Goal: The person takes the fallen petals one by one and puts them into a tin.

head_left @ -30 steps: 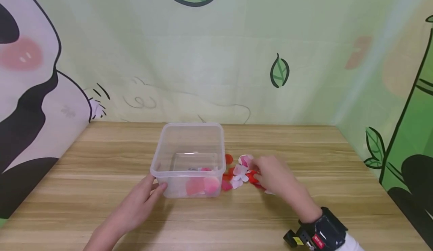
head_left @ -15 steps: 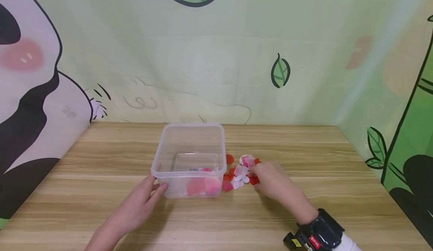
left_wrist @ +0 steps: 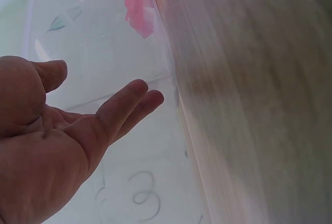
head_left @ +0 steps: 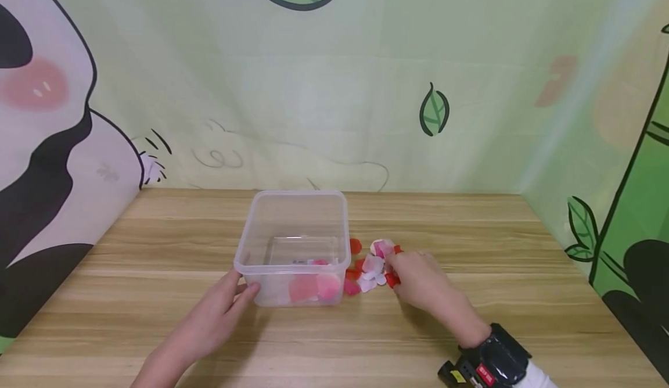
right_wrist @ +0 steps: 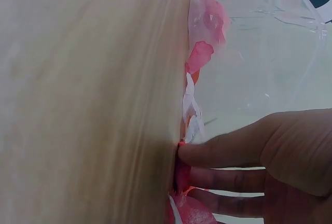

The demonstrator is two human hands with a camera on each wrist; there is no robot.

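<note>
A clear rectangular plastic box (head_left: 292, 270) stands uncovered on the table, with several pink petals (head_left: 328, 287) lying inside it. My left hand (head_left: 214, 312) rests at its near left corner, thumb against the front wall; the left wrist view shows the fingers (left_wrist: 120, 107) extended beside the box. Loose artificial petals in red, pink and white (head_left: 372, 265) lie just right of the box. Over their right end my right hand (head_left: 425, 283) reaches down. In the right wrist view its thumb and fingers pinch a red petal (right_wrist: 182, 169) close against the tabletop.
The wood-grain table (head_left: 292, 347) runs back to a green cartoon backdrop (head_left: 334, 97) with a panda and leaves. A black wrist device (head_left: 496, 353) sits on my right wrist above a white sleeve. One red petal (head_left: 355, 245) lies by the box's right side.
My right hand has shifted slightly among the petals, its fingertips gathering at the red ones on the right. The left hand and the box have stayed in place.
</note>
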